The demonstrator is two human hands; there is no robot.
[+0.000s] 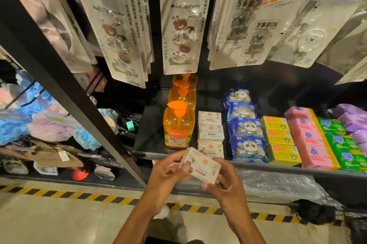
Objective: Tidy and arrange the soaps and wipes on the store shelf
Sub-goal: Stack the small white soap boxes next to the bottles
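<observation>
I see left grip [165, 174] and right grip [228, 184] both clamped on one flat, glossy white soap box [200, 166] — just off the dark shelf [151, 124]

Just one view here, a wide-angle head cam, so you're looking from the person's head height, forward and down. It faces the shelf [151, 124] more or less straight on and from close up, and the lens bends the edges. The left hand [164, 170] and right hand [228, 186] with the soap box [200, 166] sit low centre, nearest the lens. Hanging hook packs [180, 25] fill the top, while the floor [59, 214] with its striped tape [83, 196] runs along the bottom.
</observation>
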